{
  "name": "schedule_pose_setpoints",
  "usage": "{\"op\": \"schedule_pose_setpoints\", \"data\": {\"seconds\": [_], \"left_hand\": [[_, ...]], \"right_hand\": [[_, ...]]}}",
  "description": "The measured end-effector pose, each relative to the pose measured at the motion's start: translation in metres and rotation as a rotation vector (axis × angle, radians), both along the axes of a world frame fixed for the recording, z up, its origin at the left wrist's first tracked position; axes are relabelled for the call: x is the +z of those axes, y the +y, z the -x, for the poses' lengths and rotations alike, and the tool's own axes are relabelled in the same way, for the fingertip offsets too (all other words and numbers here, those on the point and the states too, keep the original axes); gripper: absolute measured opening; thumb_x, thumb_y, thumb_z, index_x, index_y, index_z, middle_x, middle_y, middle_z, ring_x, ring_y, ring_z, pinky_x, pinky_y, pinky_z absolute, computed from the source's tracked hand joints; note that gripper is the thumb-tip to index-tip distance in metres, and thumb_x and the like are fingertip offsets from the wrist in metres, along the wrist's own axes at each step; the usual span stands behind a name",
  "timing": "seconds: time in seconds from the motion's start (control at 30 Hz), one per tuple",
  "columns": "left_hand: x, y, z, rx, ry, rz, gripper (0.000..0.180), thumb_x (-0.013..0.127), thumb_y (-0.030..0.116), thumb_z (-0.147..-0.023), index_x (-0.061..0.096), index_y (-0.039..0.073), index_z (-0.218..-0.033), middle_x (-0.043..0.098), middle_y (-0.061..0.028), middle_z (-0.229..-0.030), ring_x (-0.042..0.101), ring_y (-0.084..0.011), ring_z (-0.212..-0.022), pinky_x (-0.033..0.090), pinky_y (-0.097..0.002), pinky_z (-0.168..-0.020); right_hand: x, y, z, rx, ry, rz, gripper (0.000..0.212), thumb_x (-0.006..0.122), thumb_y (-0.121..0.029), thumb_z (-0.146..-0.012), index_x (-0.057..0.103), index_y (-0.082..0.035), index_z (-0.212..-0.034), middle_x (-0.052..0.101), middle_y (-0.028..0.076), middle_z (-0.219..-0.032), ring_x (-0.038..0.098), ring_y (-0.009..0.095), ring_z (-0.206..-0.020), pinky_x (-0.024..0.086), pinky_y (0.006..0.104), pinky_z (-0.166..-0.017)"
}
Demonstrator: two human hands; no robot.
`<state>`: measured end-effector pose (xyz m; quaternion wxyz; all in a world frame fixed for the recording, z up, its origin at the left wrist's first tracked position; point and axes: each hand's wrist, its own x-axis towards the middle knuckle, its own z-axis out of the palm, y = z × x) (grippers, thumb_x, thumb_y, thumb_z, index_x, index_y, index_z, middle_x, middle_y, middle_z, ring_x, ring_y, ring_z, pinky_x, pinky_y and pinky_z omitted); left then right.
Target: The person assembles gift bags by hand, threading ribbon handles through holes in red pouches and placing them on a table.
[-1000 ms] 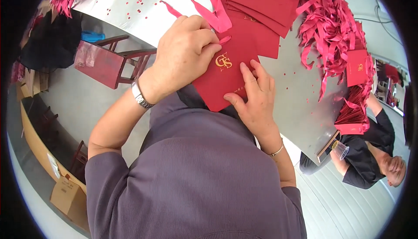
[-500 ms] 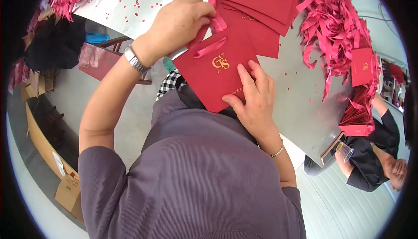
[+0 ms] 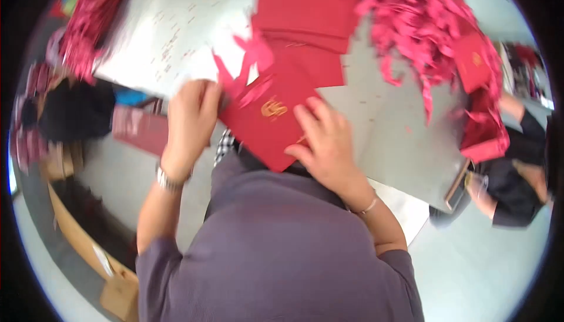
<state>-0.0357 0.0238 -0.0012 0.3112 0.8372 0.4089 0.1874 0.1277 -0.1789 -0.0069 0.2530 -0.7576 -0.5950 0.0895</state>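
Observation:
A red paper bag [image 3: 265, 137] with a gold emblem and pink ribbon handle lies slanted at the table's near edge, close to my body. My right hand [image 3: 329, 140] holds its right side, thumb and bent fingers resting on the front face. At the bag's left corner is my left hand [image 3: 192, 110], fingers curled together and blurred; whatever they hold is hidden. Loose ends of pink ribbon [image 3: 254, 52] stick up above the bag. Just beyond it, more flat red bags [image 3: 308, 14] lie overlapping in a stack.
A heap of pink-ribboned bags [image 3: 420, 19] covers the table's right side, with a single red bag [image 3: 472, 63] against it. Another ribboned bunch [image 3: 97, 19] is at far left. Small red dots are scattered on the table [image 3: 382, 140]. Another person's black sleeve [image 3: 514, 196] shows at right.
My left hand has dropped down and left, away from the ribbon loop to the bag's left corner. My right hand stays on the bag. The whole view has shifted and blurred.

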Motion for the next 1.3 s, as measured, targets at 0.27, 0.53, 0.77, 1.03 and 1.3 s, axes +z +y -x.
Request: {"op": "schedule_pose_setpoints", "data": {"seconds": [0.27, 0.53, 0.77, 1.03, 1.3], "left_hand": [[0.019, -0.061, 0.006, 0.074, -0.483, 0.42, 0.024, 0.061, -0.005, -0.088, 0.053, 0.0, -0.11, 0.061, -0.0036, -0.095, 0.057, -0.0087, -0.088, 0.046, -0.0217, -0.079], [0.061, -0.081, -0.068, -0.246, -0.651, 0.474, 0.042, 0.067, 0.0, -0.087, 0.048, 0.0, -0.124, 0.064, -0.0071, -0.103, 0.061, -0.0113, -0.092, 0.048, -0.0234, -0.082], [0.05, -0.073, -0.086, -0.285, -0.484, 0.279, 0.036, 0.061, 0.002, -0.09, 0.055, -0.002, -0.126, 0.064, -0.0071, -0.107, 0.06, -0.0117, -0.09, 0.048, -0.0238, -0.078], [0.002, -0.02, -0.096, -0.127, -0.133, -0.373, 0.037, 0.067, 0.015, -0.087, 0.06, 0.001, -0.12, 0.056, -0.0226, -0.125, 0.051, -0.0398, -0.116, 0.042, -0.044, -0.099], [-0.006, 0.043, -0.13, 0.009, -0.129, -0.121, 0.063, 0.078, 0.018, -0.077, 0.051, -0.006, -0.128, 0.062, -0.0231, -0.117, 0.062, -0.0313, -0.106, 0.05, -0.0369, -0.089]], "right_hand": [[0.002, -0.017, -0.008, -0.02, 0.134, -0.259, 0.073, 0.075, -0.035, -0.075, 0.048, -0.004, -0.135, 0.046, 0.015, -0.138, 0.046, 0.029, -0.123, 0.034, 0.0436, -0.101], [0.04, -0.069, -0.066, -0.337, 0.905, -0.395, 0.028, 0.07, -0.02, -0.089, 0.062, 0.0, -0.107, 0.065, 0.005, -0.091, 0.06, 0.013, -0.084, 0.049, 0.0291, -0.074], [0.045, -0.108, -0.25, -0.823, 0.418, -0.899, 0.019, 0.06, -0.025, -0.097, 0.062, -0.006, -0.099, 0.06, -0.003, -0.09, 0.048, 0.006, -0.079, 0.041, 0.0234, -0.069], [0.017, -0.071, -0.282, -0.766, 0.118, -0.864, 0.051, 0.068, -0.012, -0.084, 0.05, 0.011, -0.126, 0.059, 0.026, -0.119, 0.057, 0.035, -0.113, 0.043, 0.0396, -0.101], [-0.003, 0.0, -0.149, -0.225, -0.199, -0.235, 0.042, 0.072, -0.022, -0.078, 0.061, -0.005, -0.114, 0.062, 0.013, -0.111, 0.057, 0.034, -0.104, 0.044, 0.0468, -0.091]]}}
